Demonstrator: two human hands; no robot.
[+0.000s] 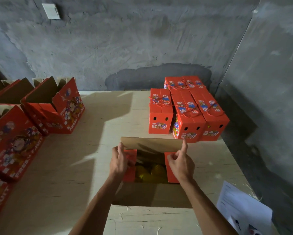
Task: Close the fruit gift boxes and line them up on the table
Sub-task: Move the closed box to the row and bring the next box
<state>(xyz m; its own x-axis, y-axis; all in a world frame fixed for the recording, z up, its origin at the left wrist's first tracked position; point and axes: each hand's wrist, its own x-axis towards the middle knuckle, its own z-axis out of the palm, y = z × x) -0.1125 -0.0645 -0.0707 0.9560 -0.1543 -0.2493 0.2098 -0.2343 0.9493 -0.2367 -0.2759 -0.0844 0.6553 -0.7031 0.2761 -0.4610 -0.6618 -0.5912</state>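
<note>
Left hand: I'm curling my left hand (pixel 119 160) round the left red inner flap (pixel 130 156) of the open red cardboard fruit gift box (pixel 152 192).
Right hand: I'm pinching the right red inner flap (pixel 168 156) with my right hand (pixel 181 162), index finger pointing up against the brown far lid flap (pixel 151 144).
Box: sitting on the pale wooden worktop (pixel 100 133) under both hands, yellow fruit (pixel 150 173) showing between them.
Closed red boxes (pixel 187 107): grouped beyond my right hand.
Open red boxes (pixel 40 107): standing far left of my left hand.
</note>
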